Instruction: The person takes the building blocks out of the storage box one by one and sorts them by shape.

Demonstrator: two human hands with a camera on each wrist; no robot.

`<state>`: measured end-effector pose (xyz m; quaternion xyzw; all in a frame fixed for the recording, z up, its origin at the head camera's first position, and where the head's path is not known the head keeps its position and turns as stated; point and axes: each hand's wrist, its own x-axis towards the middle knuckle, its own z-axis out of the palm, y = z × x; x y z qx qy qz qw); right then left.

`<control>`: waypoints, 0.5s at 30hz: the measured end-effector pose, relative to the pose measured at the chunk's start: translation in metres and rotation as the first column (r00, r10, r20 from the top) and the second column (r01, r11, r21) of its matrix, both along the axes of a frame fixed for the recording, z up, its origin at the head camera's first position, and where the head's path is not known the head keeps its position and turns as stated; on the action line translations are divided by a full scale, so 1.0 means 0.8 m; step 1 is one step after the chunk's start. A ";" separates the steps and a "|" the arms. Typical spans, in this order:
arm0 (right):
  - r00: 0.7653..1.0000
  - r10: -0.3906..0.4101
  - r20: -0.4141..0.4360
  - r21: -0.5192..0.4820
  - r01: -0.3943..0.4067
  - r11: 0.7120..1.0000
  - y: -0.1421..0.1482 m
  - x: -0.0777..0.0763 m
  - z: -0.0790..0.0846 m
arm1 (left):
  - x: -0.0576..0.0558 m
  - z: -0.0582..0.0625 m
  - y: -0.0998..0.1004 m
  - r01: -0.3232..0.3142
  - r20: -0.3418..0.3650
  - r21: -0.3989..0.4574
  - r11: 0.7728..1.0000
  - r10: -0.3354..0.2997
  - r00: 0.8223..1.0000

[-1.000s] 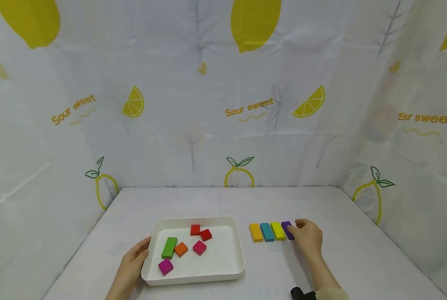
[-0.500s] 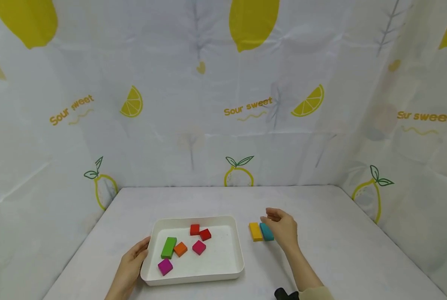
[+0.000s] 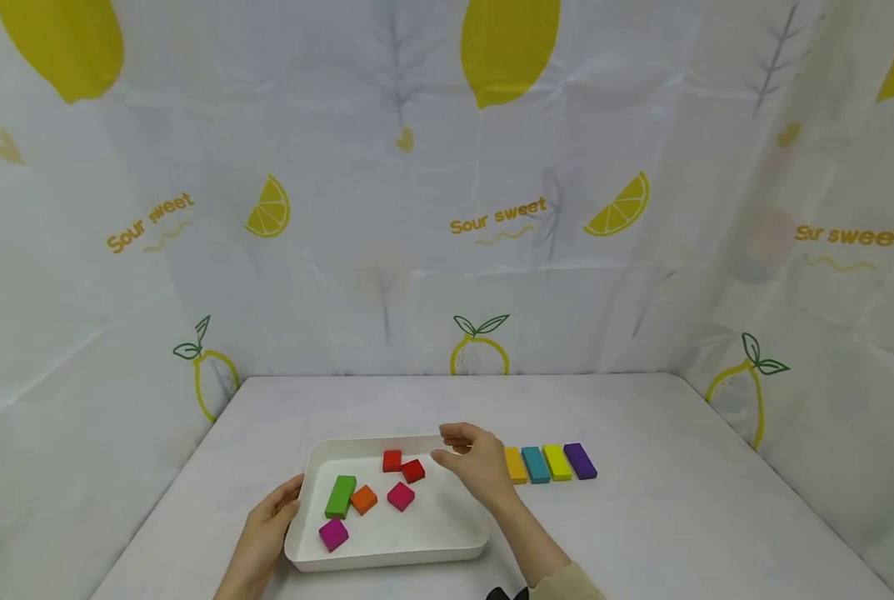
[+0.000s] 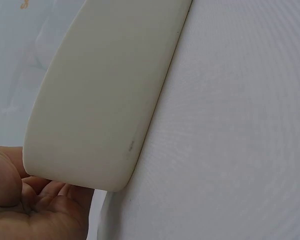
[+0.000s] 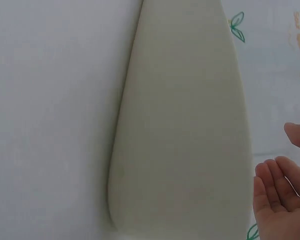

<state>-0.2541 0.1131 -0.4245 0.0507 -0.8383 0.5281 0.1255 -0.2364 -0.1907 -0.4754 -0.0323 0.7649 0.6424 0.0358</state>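
A white tray [image 3: 387,557] lies on the table with several coloured blocks in it. Among them are a long green block [image 3: 340,497], an orange cube [image 3: 364,499], a magenta cube [image 3: 333,534] and a pink cube [image 3: 401,497]. Two red cubes [image 3: 392,460] sit near its far wall. My left hand [image 3: 265,521] rests against the outside of the tray's left wall, some fingers hidden by that wall in the left wrist view. Over the tray's far right corner hovers my right hand [image 3: 478,462], thumb and fingers apart with nothing between them.
Right of the tray stands a row of flat blocks: amber [image 3: 517,467], teal [image 3: 536,465], yellow [image 3: 556,462] and purple [image 3: 580,461]. The amber one is partly behind my right hand. A lemon-print curtain [image 3: 387,208] encloses the table.
My right hand has moved left from the purple block, across the row, to above the tray's far right corner. The row stands where it was. My left hand and the tray have stayed put.
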 end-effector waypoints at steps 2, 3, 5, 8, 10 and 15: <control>0.998 0.057 -0.006 0.003 -0.057 0.998 -0.016 0.000 0.001 | 0.000 0.000 0.000 0.002 0.001 0.002 1.000 -0.002 1.000; 0.997 0.082 -0.010 0.006 -0.082 0.997 -0.023 0.000 0.001 | -0.001 0.000 0.000 0.003 0.000 0.003 1.000 -0.003 1.000; 0.991 0.130 -0.010 0.011 -0.130 0.991 -0.038 0.000 0.001 | -0.001 0.000 0.000 0.004 -0.001 0.004 1.000 -0.004 1.000; 0.981 0.192 -0.011 0.024 -0.192 0.981 -0.059 0.000 0.001 | -0.002 0.000 0.000 0.005 -0.004 0.004 1.000 -0.005 1.000; 0.974 0.226 0.000 0.027 -0.226 0.974 -0.071 0.000 0.000 | -0.002 -0.001 0.000 0.007 -0.009 0.005 1.000 -0.006 1.000; 0.956 0.294 0.012 -0.009 -0.293 0.956 -0.095 -0.004 -0.008 | -0.001 -0.002 -0.001 0.010 -0.016 0.003 1.000 -0.010 1.000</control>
